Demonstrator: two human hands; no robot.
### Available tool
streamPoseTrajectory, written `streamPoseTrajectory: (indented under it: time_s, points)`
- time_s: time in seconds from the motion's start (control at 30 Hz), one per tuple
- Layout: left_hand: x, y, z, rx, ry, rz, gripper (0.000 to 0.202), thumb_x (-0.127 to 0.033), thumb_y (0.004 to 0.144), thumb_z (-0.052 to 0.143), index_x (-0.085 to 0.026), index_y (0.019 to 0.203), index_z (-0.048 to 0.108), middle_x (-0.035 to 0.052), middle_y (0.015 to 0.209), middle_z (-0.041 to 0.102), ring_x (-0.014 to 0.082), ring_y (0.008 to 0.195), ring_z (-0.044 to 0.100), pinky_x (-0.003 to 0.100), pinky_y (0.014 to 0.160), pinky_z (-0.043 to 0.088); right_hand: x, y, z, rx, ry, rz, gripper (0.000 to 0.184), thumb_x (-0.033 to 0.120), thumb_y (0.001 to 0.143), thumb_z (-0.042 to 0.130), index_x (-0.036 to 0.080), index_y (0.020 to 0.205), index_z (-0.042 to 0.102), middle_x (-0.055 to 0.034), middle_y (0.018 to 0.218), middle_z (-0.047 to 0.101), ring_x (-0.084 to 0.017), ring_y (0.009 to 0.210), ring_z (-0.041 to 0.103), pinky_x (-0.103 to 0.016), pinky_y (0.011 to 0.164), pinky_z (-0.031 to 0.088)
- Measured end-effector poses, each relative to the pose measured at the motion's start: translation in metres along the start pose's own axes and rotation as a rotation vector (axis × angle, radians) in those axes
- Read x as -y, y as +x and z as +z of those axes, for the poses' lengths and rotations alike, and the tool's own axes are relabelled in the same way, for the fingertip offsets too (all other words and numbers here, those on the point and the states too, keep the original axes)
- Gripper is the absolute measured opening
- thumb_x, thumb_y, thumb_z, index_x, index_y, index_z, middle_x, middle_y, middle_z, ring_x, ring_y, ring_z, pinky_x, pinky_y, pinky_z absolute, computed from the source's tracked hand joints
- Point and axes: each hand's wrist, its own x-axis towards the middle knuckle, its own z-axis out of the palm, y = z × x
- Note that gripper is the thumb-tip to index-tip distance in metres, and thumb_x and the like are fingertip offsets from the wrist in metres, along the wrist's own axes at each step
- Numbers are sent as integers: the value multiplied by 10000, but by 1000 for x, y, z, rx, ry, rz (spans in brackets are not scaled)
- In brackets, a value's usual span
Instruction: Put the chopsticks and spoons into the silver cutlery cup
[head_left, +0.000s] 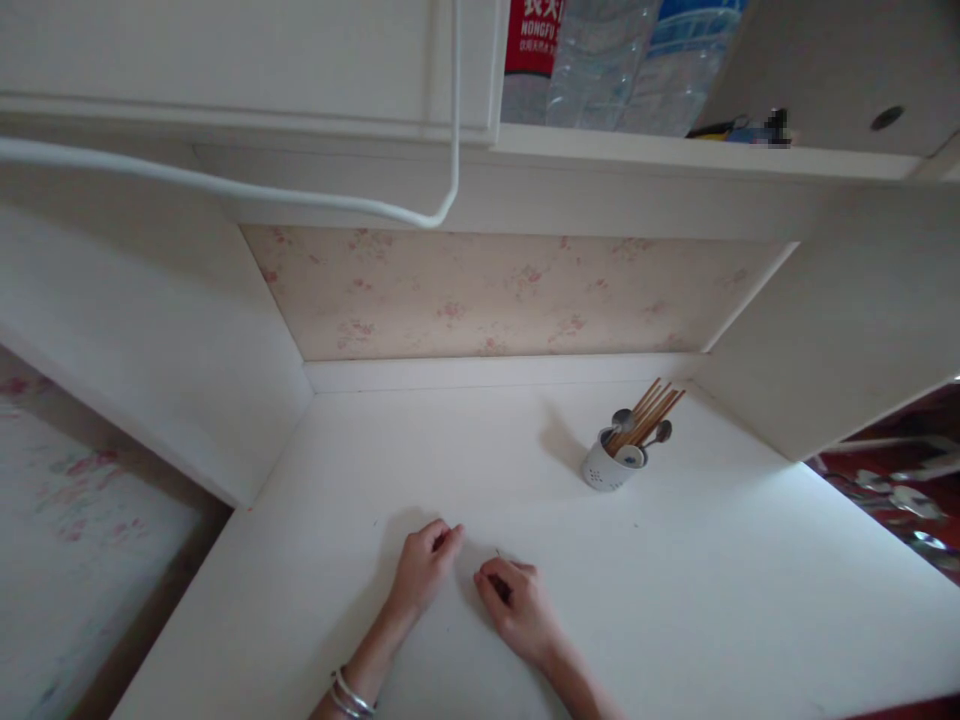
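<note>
On the white tabletop [360, 440], my left hand [427, 562] rests with its fingers curled into a loose fist, a bangle [351, 695] around its wrist. A short gap to the right of it, my right hand [516, 602] is also closed, thumb against the curled fingers. Nothing shows in either hand. Beyond the right hand stands a white utensil holder [606, 472] with small holes in its side. Several wooden chopsticks [646, 415], metal spoons [622, 420] and a white spoon with a blue mark [631, 457] stick out of it.
White side panels [847, 320] and a floral back wall [465, 295] enclose the table. An overhead shelf [675, 155] holds plastic bottles [600, 70]. A white bent tube [300, 195] hangs across the upper left. Shiny items [911, 500] lie beyond the right edge.
</note>
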Motion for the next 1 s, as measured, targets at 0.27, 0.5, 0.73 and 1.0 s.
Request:
streamPoseTrajectory:
  time_s: [0.27,0.5,0.73,1.0]
  points:
    - [0,-5,-3,19,-27,2,458,-575,853,478,-203,599,397,-63,561,329,117,572,346,247,557,255,0,-7,-3,57,-84,-66,242,282,921,512,187,759,665,-2,662,625,-119,573,511,-223,550,327]
    - [-1,-6,-3,-38,-37,-6,476,-598,852,458,-205,591,392,-58,562,329,123,578,342,256,563,249,1,-11,-7,55,-26,-57,232,270,931,511,189,780,669,-6,686,649,-124,590,538,-221,554,344]
    - [-3,-6,-4,-39,-69,-21,469,-589,839,477,-210,585,366,-59,562,311,118,571,328,256,557,248,3,-11,-8,74,-60,-62,226,274,933,522,192,797,683,-9,705,666,-128,599,555,-222,561,361]
    - [-4,-9,-2,-32,-64,-29,467,-588,842,484,-209,593,373,-63,561,315,116,567,332,250,546,249,0,-12,-8,73,-88,-88,238,291,939,515,193,798,681,-10,699,666,-139,600,568,-235,561,376]
